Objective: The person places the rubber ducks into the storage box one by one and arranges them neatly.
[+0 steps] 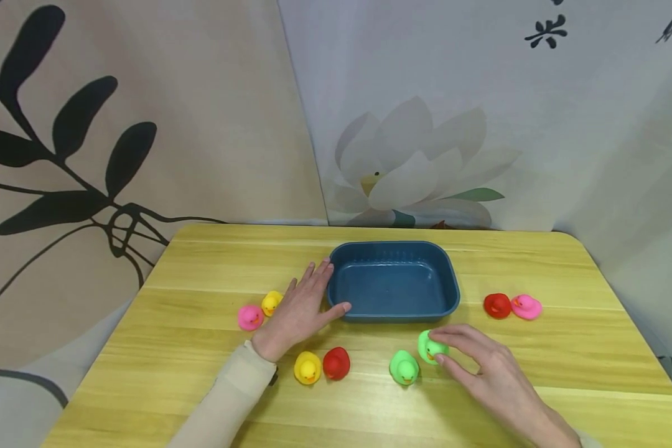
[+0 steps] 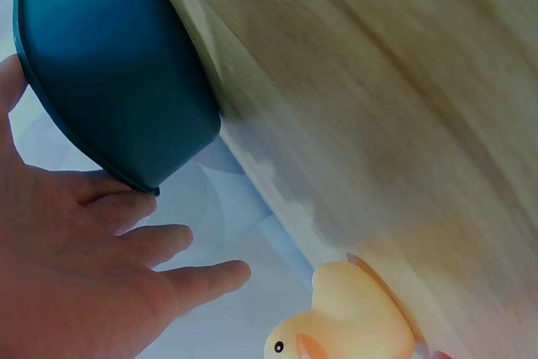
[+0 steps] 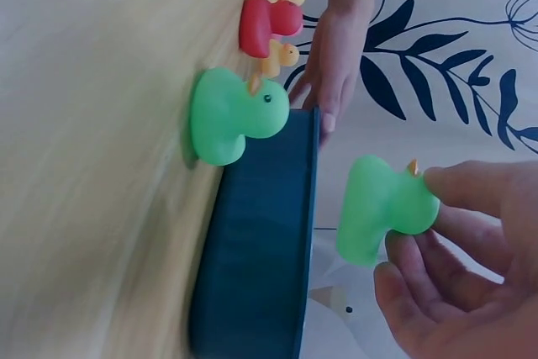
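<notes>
A green rubber duck (image 1: 429, 347) is pinched by the head between the thumb and fingers of my right hand (image 1: 490, 373); in the right wrist view this duck (image 3: 378, 208) hangs above the table. Just left of it a second green duck (image 1: 404, 368) sits on the wood. My left hand (image 1: 308, 305) rests with spread, straight fingers on the left rim of the blue basin (image 1: 392, 317), its thumb over the front corner. No duck shows inside the basin. Beside the left wrist are a yellow duck (image 1: 271, 303) and a pink duck (image 1: 250, 318).
Nearer the front, a yellow duck (image 1: 307, 368) stands next to a red duck (image 1: 336, 363). To the right of the basin, a red duck (image 1: 497, 306) and a pink duck (image 1: 527, 307) sit side by side. A patterned cloth (image 1: 229, 124) hangs behind the wooden table (image 1: 582, 348).
</notes>
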The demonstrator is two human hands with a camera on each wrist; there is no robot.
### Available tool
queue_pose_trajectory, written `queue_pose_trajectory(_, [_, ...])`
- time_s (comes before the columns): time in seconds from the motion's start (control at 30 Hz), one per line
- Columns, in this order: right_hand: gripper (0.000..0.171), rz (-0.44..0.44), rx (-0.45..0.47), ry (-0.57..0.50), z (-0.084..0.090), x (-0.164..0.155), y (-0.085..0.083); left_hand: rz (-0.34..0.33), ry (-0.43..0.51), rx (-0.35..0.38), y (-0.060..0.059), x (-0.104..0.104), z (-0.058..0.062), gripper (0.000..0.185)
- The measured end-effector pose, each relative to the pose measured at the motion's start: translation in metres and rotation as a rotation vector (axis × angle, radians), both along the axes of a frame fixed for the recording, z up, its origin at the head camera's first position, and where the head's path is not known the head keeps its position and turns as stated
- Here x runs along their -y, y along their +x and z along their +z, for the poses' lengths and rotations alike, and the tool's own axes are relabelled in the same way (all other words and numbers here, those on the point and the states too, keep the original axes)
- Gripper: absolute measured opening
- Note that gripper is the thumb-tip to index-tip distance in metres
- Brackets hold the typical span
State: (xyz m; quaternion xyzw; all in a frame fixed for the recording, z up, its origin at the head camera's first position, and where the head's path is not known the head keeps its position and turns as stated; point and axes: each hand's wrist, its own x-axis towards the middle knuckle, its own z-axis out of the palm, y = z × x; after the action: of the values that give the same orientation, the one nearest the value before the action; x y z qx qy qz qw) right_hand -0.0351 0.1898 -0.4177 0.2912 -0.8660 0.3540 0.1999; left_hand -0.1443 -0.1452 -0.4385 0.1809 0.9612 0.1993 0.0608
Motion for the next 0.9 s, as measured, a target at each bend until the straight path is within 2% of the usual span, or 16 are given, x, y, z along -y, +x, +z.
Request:
queue_pose_trajectory(0.3, [0.054,0.001,0.007,-0.012,0.008,0.005,-0.002,0.008,0.002,-0.007,0.001,-0.001,0.000,0.096])
queue_pose_trajectory(0.43, [0.046,0.024,-0.023,-0.037,0.012,0.007,-0.007,0.003,0.016,-0.026,0.002,0.000,0.000,0.097])
queue_pose_trajectory(0.7, [0.038,0.020,-0.016,-0.033,0.021,0.011,-0.015,0.001,0.028,-0.041,0.003,0.000,0.000,0.095])
queue_pose_trajectory(0.83, [0.039,0.020,-0.015,-0.033,0.024,0.013,-0.020,0.002,0.031,-0.040,0.003,0.000,0.000,0.094])
queue_pose_trajectory(0.9, [0.047,0.017,-0.017,-0.029,0.025,0.014,-0.022,0.002,0.036,-0.037,0.002,0.000,0.000,0.094])
